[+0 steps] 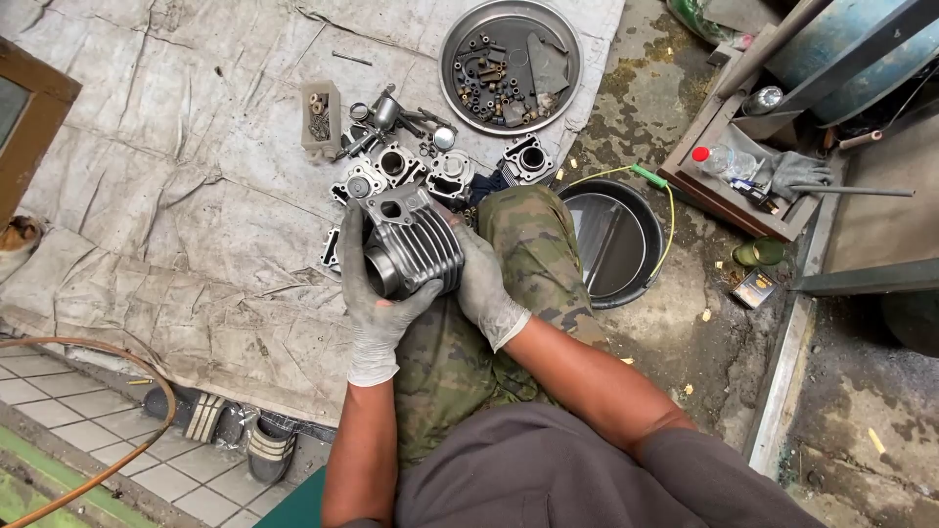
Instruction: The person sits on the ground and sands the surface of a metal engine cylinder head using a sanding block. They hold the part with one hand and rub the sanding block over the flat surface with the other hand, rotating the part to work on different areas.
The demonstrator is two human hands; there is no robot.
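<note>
Both hands wear dirty pale gloves and grip one finned metal cylinder (pixel 411 244), held over the person's knee, which is clad in camouflage trousers (pixel 533 254). The left hand (pixel 372 293) cups the cylinder from its open round end and underside, fingers spread up along the near face and thumb hooked across the lower fins. The right hand (pixel 486 284) is closed over the opposite side, its fingers wrapped onto the fins, so the cylinder sits clamped between the two palms with its bore facing the left hand. Just beyond the fingertips of both hands, on a grey, creased tarp (pixel 196 196), lies a cluster of similar engine parts (pixel 430 161): several cylinder bodies and smaller castings, close together and some touching. Farther out from the left hand stands a small box (pixel 321 117) with bits of hardware in it. Well beyond the right hand sits a round metal tray (pixel 510 65) holding nuts, bolts and a flat grey piece. Just to the outer side of the right hand, past the knee, is a black basin (pixel 614 240), partly hidden by the leg, with a yellow-green cord (pixel 668 210) curving along its far rim. Farther out on that side a wooden crate (pixel 734 181) holds a plastic bottle with a red cap and a grey glove. Near the left forearm, on the tiles below the tarp's edge, lie sandals (pixel 240 435) and a brown hose (pixel 147 381).
</note>
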